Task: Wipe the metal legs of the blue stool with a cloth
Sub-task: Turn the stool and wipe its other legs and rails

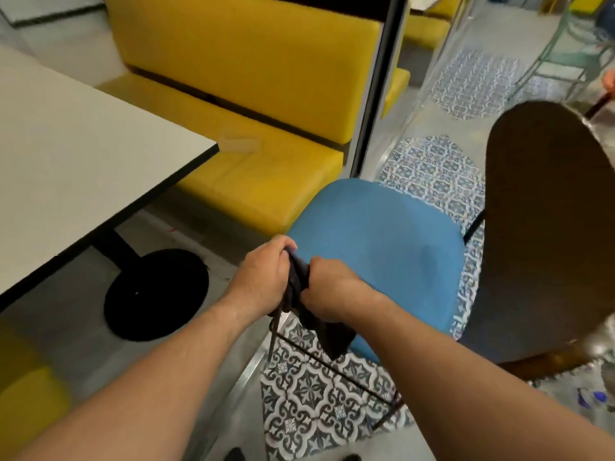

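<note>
The blue stool (379,247) stands in the middle of the view, its padded seat seen from above. A thin black metal leg (273,334) drops from the seat's near left edge, and a black crossbar (336,364) runs along below the seat. Both hands hold a dark cloth (316,317) at that near left edge. My left hand (263,277) grips the cloth's upper part. My right hand (332,291) is closed on it just to the right, and the loose end hangs down over the tiles.
A white table (83,161) on a black round base (156,294) stands at the left. Behind the stool is a yellow bench (253,94). A brown chair back (549,227) rises at the right. Patterned floor tiles (316,400) lie under the stool.
</note>
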Tool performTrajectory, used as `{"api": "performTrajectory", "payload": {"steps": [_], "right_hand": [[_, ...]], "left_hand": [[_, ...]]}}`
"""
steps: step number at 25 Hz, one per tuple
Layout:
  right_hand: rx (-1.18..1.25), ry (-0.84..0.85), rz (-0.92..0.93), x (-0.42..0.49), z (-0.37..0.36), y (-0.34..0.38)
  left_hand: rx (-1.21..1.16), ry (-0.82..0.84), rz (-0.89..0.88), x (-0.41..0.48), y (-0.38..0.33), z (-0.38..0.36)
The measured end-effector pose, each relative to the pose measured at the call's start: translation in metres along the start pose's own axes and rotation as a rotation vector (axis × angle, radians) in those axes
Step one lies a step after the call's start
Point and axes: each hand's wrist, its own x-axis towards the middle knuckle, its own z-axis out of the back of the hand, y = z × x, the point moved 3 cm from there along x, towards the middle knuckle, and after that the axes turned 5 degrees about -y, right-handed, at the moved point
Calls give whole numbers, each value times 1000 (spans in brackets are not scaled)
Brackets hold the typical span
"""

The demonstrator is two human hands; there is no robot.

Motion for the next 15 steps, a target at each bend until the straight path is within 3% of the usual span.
{"api": "performTrajectory", "payload": {"steps": [5, 8, 15], "right_hand": [[-177, 61, 34, 19, 59, -2], [-216, 38, -7, 34, 98, -25], [-321, -2, 110, 59, 161, -91]], "left_hand": [[-110, -68, 123, 35, -19, 0], [-139, -26, 91, 60, -37, -5], [-110, -89, 70, 101, -115, -39]]}}
